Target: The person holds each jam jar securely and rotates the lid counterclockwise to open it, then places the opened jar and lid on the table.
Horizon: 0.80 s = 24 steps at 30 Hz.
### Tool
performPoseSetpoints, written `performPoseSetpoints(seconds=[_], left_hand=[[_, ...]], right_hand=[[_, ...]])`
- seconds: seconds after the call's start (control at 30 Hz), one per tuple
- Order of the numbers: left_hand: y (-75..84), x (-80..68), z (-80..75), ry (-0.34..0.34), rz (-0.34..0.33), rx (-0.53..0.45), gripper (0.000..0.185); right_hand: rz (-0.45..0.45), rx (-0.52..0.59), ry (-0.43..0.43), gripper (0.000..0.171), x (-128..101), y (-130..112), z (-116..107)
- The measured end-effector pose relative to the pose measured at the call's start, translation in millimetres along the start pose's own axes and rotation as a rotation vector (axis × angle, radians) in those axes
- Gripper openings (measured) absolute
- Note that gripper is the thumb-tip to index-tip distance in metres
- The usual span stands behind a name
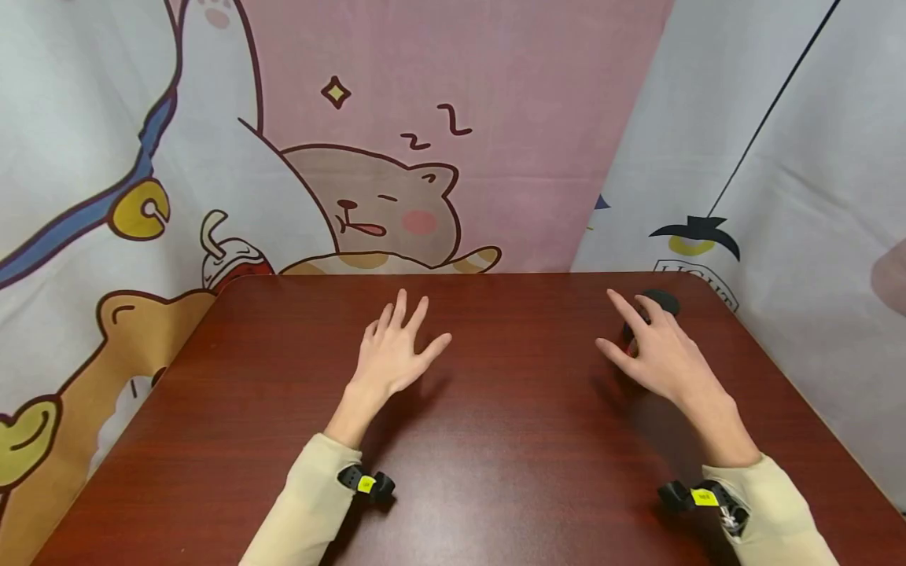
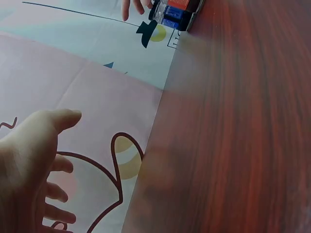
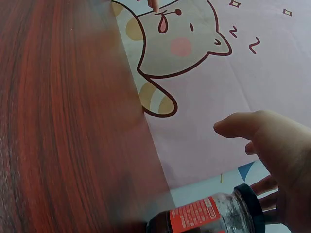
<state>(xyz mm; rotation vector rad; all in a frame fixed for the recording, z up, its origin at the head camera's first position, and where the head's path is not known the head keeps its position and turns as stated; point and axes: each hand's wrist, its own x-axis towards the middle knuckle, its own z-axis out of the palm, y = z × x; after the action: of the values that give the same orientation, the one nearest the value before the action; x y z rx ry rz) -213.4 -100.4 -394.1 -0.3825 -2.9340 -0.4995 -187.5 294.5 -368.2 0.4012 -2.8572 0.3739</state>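
A person's two hands hover over a dark reddish-brown wooden surface (image 1: 495, 440). The left hand (image 1: 392, 354) is spread, fingers straight, holding nothing. The right hand (image 1: 654, 354) is also spread, reaching over a small clear glass jar with a black lid and red label (image 3: 209, 218) at the far right of the surface; the fingers have not closed round it. Grasping appears yet to come. A cartoon cat cloth (image 1: 389, 204) hangs behind.

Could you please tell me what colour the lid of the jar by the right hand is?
Black. The jar's lid shows best in the right wrist view.
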Motion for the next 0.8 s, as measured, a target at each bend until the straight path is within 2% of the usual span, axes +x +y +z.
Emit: performPoseSetpoints(seconds=[0.4,0.8], left_hand=[[13.5,6.3,4.9,0.047,0.001,-0.091,0.083],[22.1,7.7,10.2,0.017,-0.003,-0.120,0.083]], right_hand=[[0.059,0.005,-0.028,0.080,-6,14,-6],[0.108,0.020,-0.014,0.081,-11,28,-12]])
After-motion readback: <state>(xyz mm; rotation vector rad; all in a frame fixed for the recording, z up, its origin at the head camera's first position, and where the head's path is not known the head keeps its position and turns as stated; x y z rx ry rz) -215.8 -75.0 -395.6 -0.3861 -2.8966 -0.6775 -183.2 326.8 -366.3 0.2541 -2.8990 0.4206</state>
